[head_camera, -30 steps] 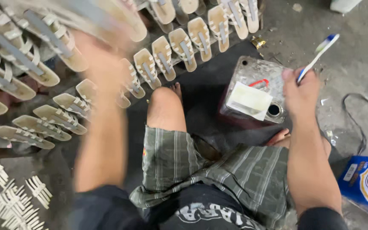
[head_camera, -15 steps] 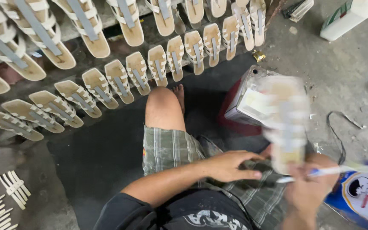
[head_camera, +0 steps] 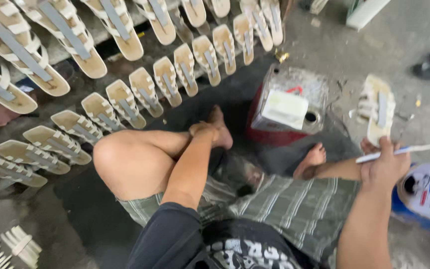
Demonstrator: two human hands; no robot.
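Right hand (head_camera: 383, 167) is closed in a fist-like grip, knuckles toward the camera. It holds two things at once: a thin white brush handle (head_camera: 409, 151) that runs out sideways to the right, and a cream sandal sole (head_camera: 378, 110) with a grey centre strip, pinched at its near end so it stands up and away from the hand. The sole is off the floor, over bare concrete to the right of the tin.

Left hand (head_camera: 206, 130) is curled over, resting on the left shin/foot area (head_camera: 220, 132), just beside the bare toes. Fingers look bent inward; holds nothing that I can see. Can't tell exactly how tight the curl is, the wrist hides the palm.

The person sits on the floor in plaid shorts (head_camera: 294, 209) and a dark shirt (head_camera: 175, 239), left knee raised, right foot (head_camera: 310, 160) tucked near the tin.

Around:
- Square metal tin (head_camera: 289, 102), red sides, stained grey top with a round opening and a pale block lying on it, between the two hands.
- Rows of matching sandal soles (head_camera: 165, 82) laid out side by side across the top and left of the view.
- Blue and white container (head_camera: 426, 192) just beside the right hand, at the right edge.
- Loose white straps (head_camera: 18, 244) bottom left.
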